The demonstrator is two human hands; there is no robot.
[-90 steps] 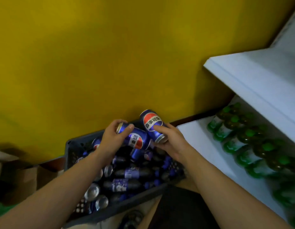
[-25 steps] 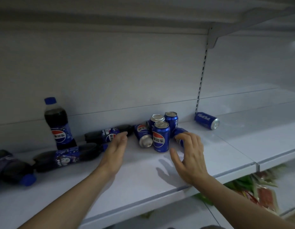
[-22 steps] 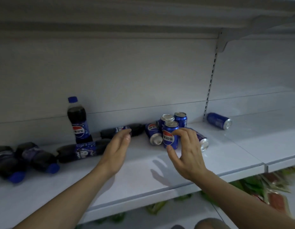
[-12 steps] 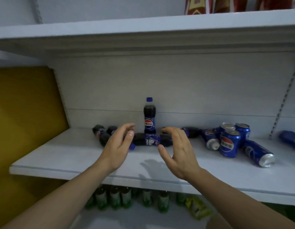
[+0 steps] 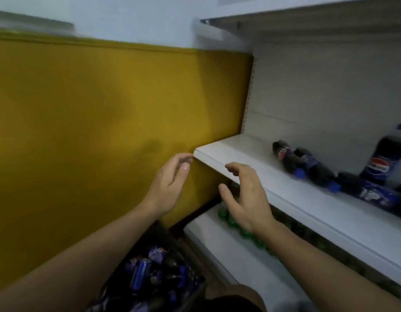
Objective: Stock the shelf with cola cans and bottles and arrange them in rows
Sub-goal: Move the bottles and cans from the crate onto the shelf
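At the left end of the shelf, the left hand and right hand, loosely curled and empty, have turned from the toppled cola bottles toward the crate of cans below, probably to reload.

A yellow wall stands left of green-capped bottles on the lower shelf.

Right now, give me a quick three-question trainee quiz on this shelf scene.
1. True or false: left hand and right hand both hold nothing.
2. The dark plastic crate of blue cola cans sits: A on the white metal shelf; B low, beneath the arms; C on the top shelf.
3. How many dark blue-capped cola bottles stand upright on that shelf, in view?
Key: 1 true; 2 B; 3 one; the rest lie flat.
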